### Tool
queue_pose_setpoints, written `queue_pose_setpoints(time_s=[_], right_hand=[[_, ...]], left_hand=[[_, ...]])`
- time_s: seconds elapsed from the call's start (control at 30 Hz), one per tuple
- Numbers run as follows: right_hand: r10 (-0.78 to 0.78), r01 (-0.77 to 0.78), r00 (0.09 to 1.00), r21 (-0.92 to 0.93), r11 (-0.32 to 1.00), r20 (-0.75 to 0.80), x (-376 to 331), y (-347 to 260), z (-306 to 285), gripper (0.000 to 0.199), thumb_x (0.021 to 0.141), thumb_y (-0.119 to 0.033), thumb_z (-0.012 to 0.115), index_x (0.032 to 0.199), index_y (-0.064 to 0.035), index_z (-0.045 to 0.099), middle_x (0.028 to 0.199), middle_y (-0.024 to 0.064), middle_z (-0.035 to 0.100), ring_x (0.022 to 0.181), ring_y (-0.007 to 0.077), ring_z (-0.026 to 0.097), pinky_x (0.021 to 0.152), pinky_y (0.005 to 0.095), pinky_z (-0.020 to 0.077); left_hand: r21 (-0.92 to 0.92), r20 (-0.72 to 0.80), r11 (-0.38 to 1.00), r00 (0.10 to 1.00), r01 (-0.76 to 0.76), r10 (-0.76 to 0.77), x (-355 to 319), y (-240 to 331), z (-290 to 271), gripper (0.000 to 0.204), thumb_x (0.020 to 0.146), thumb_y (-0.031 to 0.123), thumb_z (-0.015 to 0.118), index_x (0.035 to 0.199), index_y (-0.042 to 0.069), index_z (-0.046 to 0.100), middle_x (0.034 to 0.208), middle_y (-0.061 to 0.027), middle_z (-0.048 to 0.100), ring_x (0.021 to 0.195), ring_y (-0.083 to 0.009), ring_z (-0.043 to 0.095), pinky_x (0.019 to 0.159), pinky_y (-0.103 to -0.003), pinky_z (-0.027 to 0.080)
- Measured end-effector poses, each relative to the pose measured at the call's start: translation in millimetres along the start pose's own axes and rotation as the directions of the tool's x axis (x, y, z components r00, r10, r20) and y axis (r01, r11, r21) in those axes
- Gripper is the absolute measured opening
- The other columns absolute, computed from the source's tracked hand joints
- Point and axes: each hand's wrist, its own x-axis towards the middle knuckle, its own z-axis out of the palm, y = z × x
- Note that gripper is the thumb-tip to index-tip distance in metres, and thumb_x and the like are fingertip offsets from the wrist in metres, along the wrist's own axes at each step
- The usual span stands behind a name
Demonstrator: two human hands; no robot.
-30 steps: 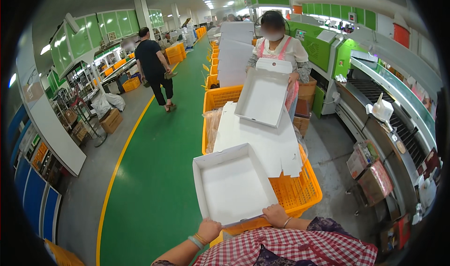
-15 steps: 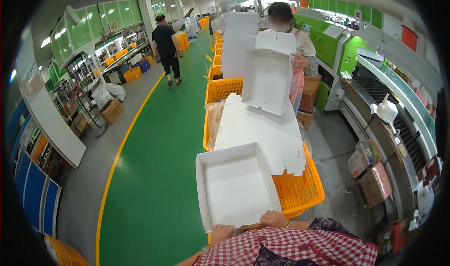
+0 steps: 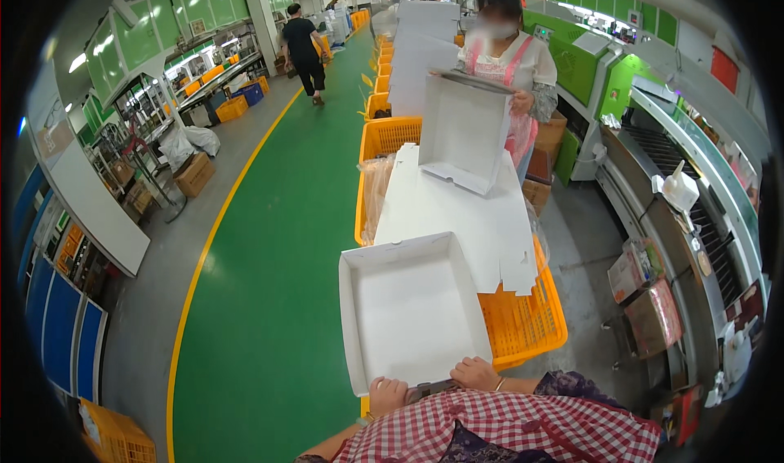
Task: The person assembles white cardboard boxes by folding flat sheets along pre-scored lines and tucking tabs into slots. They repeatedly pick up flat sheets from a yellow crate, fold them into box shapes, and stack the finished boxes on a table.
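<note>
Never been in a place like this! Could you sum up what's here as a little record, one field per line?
Left hand: grips the near edge of an open white cardboard box; left hand, box
Right hand: grips the same edge, further right
Box: open side up
Beyond it: flat white cardboard sheets over an orange plastic crate
Opposite: a co-worker holding a second white box, tilted up
Left side: green walkway, yellow line, person in dark clothes
Right side: green machine

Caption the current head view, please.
Left hand and right hand grip an open white box; a co-worker opposite holds another box.
</note>
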Motion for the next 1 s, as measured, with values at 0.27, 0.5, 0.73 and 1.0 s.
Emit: queue_pose_setpoints(time_s=[0.27, 0.5, 0.73, 1.0], right_hand=[[0.048, -0.050, 0.998, 0.038, 0.998, 0.034, 6, 1, -10, 0.015, 0.074, -0.021, 0.064, 0.077, -0.0117, 0.053, 0.072, 0.0026, 0.052, 0.072, 0.0198, 0.054, 0.061, 0.0326, 0.0434], [0.067, -0.068, 0.998, 0.059, 0.996, 0.019, 2, -4, -4, 0.013, 0.072, -0.018, 0.063, 0.075, -0.0109, 0.052, 0.072, 0.0047, 0.054, 0.072, 0.0238, 0.054, 0.062, 0.0365, 0.0433], [0.007, -0.005, 1.000, 0.154, 0.988, -0.013, 0, 3, 2, 0.012, 0.070, -0.014, 0.061, 0.067, -0.0083, 0.051, 0.066, 0.0103, 0.054, 0.068, 0.0305, 0.053, 0.062, 0.0423, 0.0426], [-0.206, 0.233, 0.969, 0.217, 0.948, -0.137, 45, -31, -72, 0.022, 0.071, -0.012, 0.068, 0.067, -0.0057, 0.047, 0.068, 0.0123, 0.050, 0.070, 0.0329, 0.048, 0.062, 0.0428, 0.0381]], left_hand=[[0.000, -0.013, 1.000, 1.000, 0.003, -0.003, 4, -2, 5, 0.024, 0.074, 0.028, 0.068, 0.071, 0.011, 0.052, 0.068, -0.0040, 0.053, 0.069, -0.0227, 0.054, 0.080, -0.041, 0.041], [0.002, 0.030, 1.000, 0.999, 0.016, -0.016, -6, -5, 7, 0.023, 0.079, 0.029, 0.064, 0.072, 0.010, 0.053, 0.071, -0.0067, 0.056, 0.072, -0.0265, 0.056, 0.072, -0.042, 0.040], [-0.007, 0.021, 0.980, 0.980, 0.200, -0.200, -15, 11, -11, 0.030, 0.086, 0.035, 0.058, 0.097, 0.007, 0.060, 0.093, -0.0100, 0.061, 0.096, -0.0277, 0.056, 0.098, -0.048, 0.035], [0.037, -0.453, 0.833, 0.752, 0.553, -0.479, -69, 86, -128, 0.048, 0.084, 0.029, 0.061, 0.126, 0.009, 0.049, 0.136, -0.0128, 0.041, 0.129, -0.0312, 0.035, 0.109, -0.051, 0.022]])
